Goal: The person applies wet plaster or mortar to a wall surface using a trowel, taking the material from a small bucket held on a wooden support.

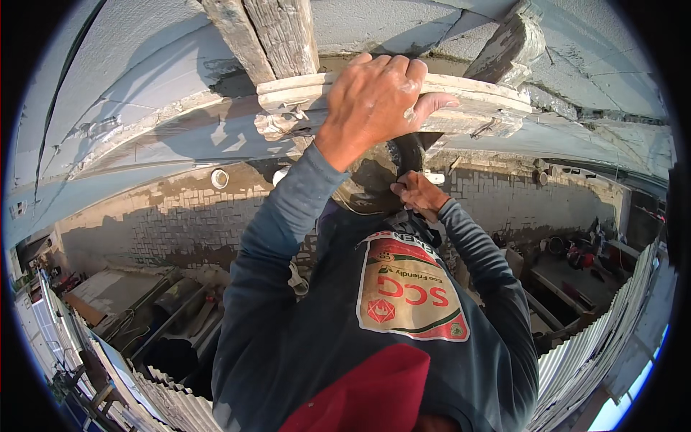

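Note:
My left hand (378, 101) is wrapped over a weathered wooden crosspiece (475, 108), fingers over its far edge and thumb along the top. Pale dried smears mark the thumb side of this hand. Below the crosspiece, close to my body, is a dark bucket (412, 153) with a grey-brown inside, partly hidden by my left forearm. My right hand (422, 194) is closed at the bucket's right rim, with its fingers curled in. The fingertips of that hand are not clearly seen.
Upright timbers (282, 36) and a slanting one (509, 43) meet the crosspiece against a grey block wall (381, 25). Far below lies a paved floor (187, 223) with a white round pail (219, 178). Corrugated sheets (601, 302) edge the lower right.

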Demonstrator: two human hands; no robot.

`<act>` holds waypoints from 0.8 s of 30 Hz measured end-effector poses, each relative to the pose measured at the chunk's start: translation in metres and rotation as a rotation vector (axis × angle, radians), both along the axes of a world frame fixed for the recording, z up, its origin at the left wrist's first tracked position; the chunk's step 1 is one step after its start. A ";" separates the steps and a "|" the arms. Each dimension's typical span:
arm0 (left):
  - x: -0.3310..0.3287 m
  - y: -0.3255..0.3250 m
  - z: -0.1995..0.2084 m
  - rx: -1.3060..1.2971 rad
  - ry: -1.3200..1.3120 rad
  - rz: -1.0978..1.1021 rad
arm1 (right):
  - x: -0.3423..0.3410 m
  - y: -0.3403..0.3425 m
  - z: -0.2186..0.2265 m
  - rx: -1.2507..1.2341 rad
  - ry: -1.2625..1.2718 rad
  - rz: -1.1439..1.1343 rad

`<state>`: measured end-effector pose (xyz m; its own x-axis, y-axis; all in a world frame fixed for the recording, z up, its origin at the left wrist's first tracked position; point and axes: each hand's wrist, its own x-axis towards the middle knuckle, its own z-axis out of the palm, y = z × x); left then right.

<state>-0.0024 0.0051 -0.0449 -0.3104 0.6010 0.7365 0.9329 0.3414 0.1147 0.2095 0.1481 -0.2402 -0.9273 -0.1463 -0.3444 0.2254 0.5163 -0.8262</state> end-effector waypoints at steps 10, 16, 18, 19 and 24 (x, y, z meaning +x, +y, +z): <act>0.002 0.000 0.007 -0.044 -0.026 -0.001 | 0.018 0.023 0.057 -0.164 -0.274 -0.193; 0.008 -0.002 0.013 -0.122 -0.088 0.023 | 0.035 0.017 0.097 -0.280 -0.167 -0.269; 0.010 -0.002 0.016 -0.140 -0.125 0.032 | 0.048 0.022 0.115 -0.266 -0.146 -0.283; 0.009 -0.002 0.018 -0.132 -0.120 0.004 | 0.055 0.026 0.127 -0.258 -0.139 -0.311; 0.011 -0.001 0.027 -0.218 -0.162 0.023 | 0.108 0.056 0.186 -0.169 -0.275 -0.486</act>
<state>0.0082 0.0045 -0.0182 -0.4291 0.7310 0.5305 0.9000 0.3955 0.1831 0.3179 0.2043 -0.0542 -0.7820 0.1994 -0.5906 0.6209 0.1661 -0.7661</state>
